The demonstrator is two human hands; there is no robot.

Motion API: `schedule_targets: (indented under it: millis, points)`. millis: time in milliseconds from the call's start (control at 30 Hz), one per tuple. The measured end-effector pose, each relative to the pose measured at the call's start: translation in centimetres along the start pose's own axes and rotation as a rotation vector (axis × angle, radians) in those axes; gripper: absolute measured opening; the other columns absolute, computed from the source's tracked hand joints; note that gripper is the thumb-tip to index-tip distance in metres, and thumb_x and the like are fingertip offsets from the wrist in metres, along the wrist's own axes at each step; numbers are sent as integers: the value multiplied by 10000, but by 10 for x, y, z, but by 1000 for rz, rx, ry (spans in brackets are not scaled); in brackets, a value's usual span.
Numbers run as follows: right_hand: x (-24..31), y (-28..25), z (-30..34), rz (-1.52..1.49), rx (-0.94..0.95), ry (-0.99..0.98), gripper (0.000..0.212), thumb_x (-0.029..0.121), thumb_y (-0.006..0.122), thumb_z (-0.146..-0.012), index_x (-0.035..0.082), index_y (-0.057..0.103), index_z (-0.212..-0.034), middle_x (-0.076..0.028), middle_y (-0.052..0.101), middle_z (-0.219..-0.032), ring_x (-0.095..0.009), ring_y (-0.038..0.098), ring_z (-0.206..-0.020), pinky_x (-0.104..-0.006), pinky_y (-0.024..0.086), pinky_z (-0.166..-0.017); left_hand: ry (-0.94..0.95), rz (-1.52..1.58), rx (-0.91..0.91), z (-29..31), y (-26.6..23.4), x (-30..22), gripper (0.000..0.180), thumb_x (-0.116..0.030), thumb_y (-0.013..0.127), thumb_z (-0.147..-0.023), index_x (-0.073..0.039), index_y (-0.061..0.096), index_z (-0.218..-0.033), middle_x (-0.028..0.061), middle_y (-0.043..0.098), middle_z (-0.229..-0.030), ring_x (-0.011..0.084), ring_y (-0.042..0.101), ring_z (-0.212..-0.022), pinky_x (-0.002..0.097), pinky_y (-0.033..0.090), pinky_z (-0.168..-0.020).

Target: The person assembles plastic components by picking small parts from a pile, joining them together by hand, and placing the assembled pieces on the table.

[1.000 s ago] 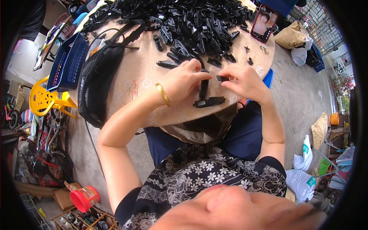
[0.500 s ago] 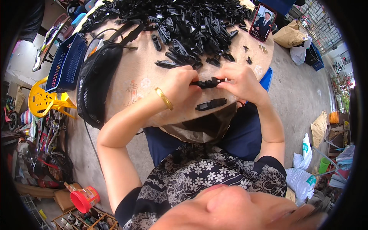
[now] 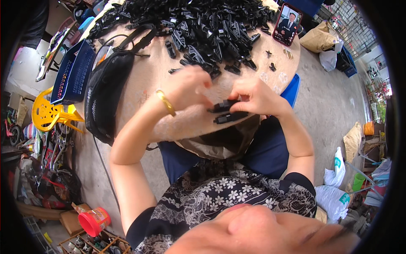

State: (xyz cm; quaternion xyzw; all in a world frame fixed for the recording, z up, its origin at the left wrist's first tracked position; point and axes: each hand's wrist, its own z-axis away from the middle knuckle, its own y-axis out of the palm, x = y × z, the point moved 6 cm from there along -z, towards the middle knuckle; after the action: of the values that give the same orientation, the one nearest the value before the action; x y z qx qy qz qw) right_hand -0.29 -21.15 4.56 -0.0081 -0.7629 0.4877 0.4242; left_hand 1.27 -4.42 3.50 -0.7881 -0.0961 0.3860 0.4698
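My right hand (image 3: 256,97) pinches a long black plastic part (image 3: 223,106) by its right end, low over the front of the table. A similar black plastic part (image 3: 228,118) lies just below it, near the table edge. Off the left end of the held part is my left hand (image 3: 191,89), with a gold bangle at the wrist. It is smeared by motion, but thumb and fingers look apart with nothing between them. Beyond both hands spreads a large heap of black plastic parts (image 3: 211,38).
A phone (image 3: 288,24) showing a video stands at the far right of the round table (image 3: 163,127). A black mesh bag (image 3: 108,93) lies at the left, beside a blue basket (image 3: 72,74) and a yellow chair (image 3: 42,111). Small black pieces (image 3: 272,67) lie on the right.
My left hand has let go of the black plastic part and moved left. My right hand has brought that part lower, closer to the one on the table.
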Motion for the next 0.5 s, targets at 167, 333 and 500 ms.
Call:
schedule_targets:
  millis: [167,333,500]
  points:
    - [-8,-14,-8,214,-301,-20,280,250,717,-790,28,660,-950,-92,611,-840,-254,603,-695,-338,487,-615,-276,-475,-227,13,-45,40,307,-173,788,-650,-71,640,-899,90,606,-895,307,557,-966,386,449,-842]
    - [-22,-14,-14,554,-378,-7,190,160,665,-806,43,666,-957,-77,600,-896,-263,565,-854,-365,484,-737,-223,-229,-19,1,-15,43,224,-86,719,-674,-30,600,-855,123,621,-822,312,601,-830,392,476,-736]
    - [-19,-17,-7,507,-387,-58,135,107,626,-824,52,671,-939,-91,609,-863,-255,577,-819,-353,484,-729,-266,-8,-21,-3,6,9,216,-66,694,-699,-40,550,-858,139,616,-810,323,602,-801,396,477,-704]
